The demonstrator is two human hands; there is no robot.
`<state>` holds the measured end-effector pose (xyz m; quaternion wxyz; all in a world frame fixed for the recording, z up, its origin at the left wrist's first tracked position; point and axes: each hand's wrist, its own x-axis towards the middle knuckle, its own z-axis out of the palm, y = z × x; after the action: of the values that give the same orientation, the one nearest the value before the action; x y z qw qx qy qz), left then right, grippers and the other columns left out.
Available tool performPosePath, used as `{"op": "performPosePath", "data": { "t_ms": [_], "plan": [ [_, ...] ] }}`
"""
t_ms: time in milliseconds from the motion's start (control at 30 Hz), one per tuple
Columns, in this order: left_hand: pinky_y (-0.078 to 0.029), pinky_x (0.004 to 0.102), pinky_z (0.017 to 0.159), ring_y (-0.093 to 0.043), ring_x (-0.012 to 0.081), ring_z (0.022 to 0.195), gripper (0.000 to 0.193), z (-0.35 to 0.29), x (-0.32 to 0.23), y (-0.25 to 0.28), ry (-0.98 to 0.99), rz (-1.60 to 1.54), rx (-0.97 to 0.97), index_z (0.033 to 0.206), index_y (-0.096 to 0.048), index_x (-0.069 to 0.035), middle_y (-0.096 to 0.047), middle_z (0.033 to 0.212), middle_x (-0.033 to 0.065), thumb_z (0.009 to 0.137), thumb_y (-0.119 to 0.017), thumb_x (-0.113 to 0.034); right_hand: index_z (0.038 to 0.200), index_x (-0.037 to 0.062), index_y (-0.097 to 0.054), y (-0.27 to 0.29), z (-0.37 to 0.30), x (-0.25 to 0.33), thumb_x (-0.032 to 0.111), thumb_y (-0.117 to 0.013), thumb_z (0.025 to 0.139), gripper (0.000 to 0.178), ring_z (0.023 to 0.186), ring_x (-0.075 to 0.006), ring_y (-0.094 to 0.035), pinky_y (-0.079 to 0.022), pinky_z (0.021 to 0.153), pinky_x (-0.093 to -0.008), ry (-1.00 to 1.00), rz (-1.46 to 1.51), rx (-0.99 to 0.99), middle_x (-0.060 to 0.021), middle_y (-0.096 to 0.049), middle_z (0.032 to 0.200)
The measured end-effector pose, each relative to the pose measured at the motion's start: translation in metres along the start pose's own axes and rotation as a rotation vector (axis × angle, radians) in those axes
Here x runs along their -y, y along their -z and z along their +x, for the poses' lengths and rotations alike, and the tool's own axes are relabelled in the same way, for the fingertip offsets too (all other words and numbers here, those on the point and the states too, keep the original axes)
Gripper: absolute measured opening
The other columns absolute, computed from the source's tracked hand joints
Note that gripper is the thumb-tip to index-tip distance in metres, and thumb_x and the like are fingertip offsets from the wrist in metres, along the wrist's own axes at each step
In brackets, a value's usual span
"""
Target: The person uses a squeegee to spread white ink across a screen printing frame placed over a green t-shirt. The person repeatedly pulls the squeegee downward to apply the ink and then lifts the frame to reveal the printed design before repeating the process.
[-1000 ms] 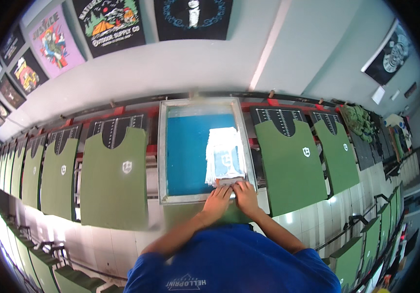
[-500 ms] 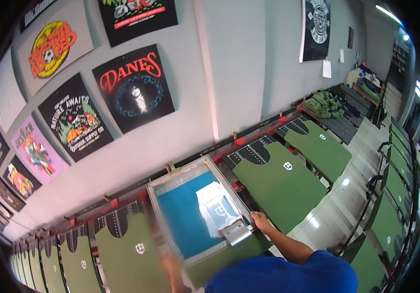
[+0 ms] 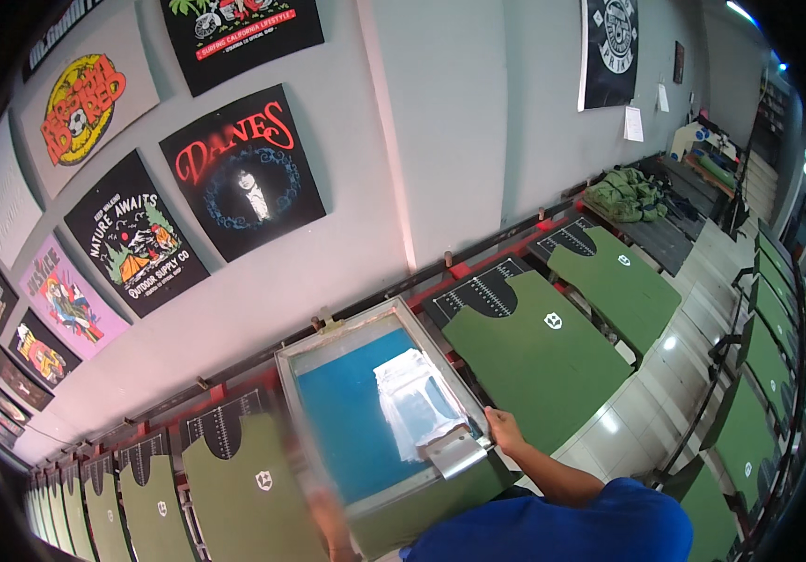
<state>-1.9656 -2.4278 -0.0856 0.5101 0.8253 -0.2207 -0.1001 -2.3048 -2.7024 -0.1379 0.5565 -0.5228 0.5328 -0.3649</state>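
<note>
A screen-printing frame (image 3: 349, 332) with blue mesh (image 3: 342, 412) lies in front of me, above a green fabric piece (image 3: 422, 520) that shows past its near edge. White ink (image 3: 401, 398) covers part of the mesh at the right. On the near right part of the screen rests a squeegee (image 3: 456, 453) with a shiny metal holder. My right hand (image 3: 504, 431) is closed round the frame's right side, close to the squeegee. By the frame's near left side is my left hand (image 3: 330, 525), smeared by motion; its fingers cannot be made out.
Green fabric pieces with a small white emblem lie on boards left (image 3: 239, 496) and right (image 3: 543, 356) of the frame. A dark rail (image 3: 506, 245) runs along the wall. Crumpled green cloth (image 3: 628, 194) lies at far right. Another row of boards (image 3: 735, 431) stands across the tiled aisle.
The whole view has shifted slightly. An emblem shape in the white ink area shows less plainly now. My right hand keeps its hold on the frame; my left hand stays blurred beside it.
</note>
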Motion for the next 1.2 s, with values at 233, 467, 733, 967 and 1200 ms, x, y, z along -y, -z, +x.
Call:
{"op": "performPosePath", "data": {
  "t_ms": [233, 467, 733, 967, 1200],
  "plan": [
    [-0.043, 0.0386, 0.066, -0.050, 0.0192, 0.072, 0.038, -0.062, -0.068, -0.098, -0.029, -0.047, 0.018, 0.088, -0.057, 0.002, -0.055, 0.078, 0.0096, 0.105, -0.048, -0.031, 0.079, 0.0059, -0.066, 0.132, 0.014, 0.041, 0.038, -0.053, 0.104, 0.042, 0.064, -0.0058, -0.040, -0.033, 0.057, -0.0260, 0.015, 0.060, -0.066, 0.0065, -0.050, 0.072],
    [-0.048, 0.0441, 0.077, -0.062, 0.0346, 0.082, 0.035, -0.140, -0.167, -0.250, 0.059, -0.016, 0.130, 0.098, -0.063, 0.005, -0.063, 0.087, 0.0231, 0.100, -0.053, -0.028, 0.074, 0.0058, -0.063, 0.312, 0.108, 0.021, 0.038, -0.052, 0.104, 0.045, 0.059, -0.0037, -0.036, -0.028, 0.052, -0.0263, 0.029, -0.062, -0.134, 0.0083, -0.047, 0.065],
    [-0.049, 0.0461, 0.077, -0.064, 0.0394, 0.084, 0.038, -0.167, -0.198, -0.336, 0.002, 0.064, 0.055, 0.098, -0.063, 0.005, -0.065, 0.089, 0.0250, 0.100, -0.053, -0.032, 0.092, -0.0034, -0.069, 0.383, 0.183, 0.024, 0.039, -0.054, 0.103, 0.046, 0.069, -0.0088, -0.048, -0.040, 0.062, -0.0273, 0.074, -0.023, -0.053, -0.0003, -0.061, 0.078],
    [-0.050, 0.0448, 0.083, -0.066, 0.0410, 0.093, 0.044, -0.159, -0.204, -0.350, 0.092, 0.132, 0.035, 0.111, -0.063, 0.007, -0.067, 0.098, 0.0272, 0.099, -0.056, -0.035, 0.089, -0.0019, -0.069, 0.373, 0.218, 0.028, 0.038, -0.057, 0.102, 0.043, 0.068, -0.0075, -0.048, -0.038, 0.060, -0.0261, 0.069, 0.173, 0.028, 0.0014, -0.060, 0.075],
    [-0.050, 0.0462, 0.082, -0.066, 0.0422, 0.093, 0.047, -0.168, -0.201, -0.368, 0.068, 0.140, 0.057, 0.113, -0.062, 0.007, -0.067, 0.099, 0.0280, 0.099, -0.054, -0.037, 0.082, 0.0012, -0.066, 0.398, 0.228, 0.022, 0.035, -0.056, 0.102, 0.040, 0.068, -0.0087, -0.045, -0.037, 0.060, -0.0287, 0.046, 0.088, -0.021, 0.0021, -0.057, 0.076]
  ]
}}
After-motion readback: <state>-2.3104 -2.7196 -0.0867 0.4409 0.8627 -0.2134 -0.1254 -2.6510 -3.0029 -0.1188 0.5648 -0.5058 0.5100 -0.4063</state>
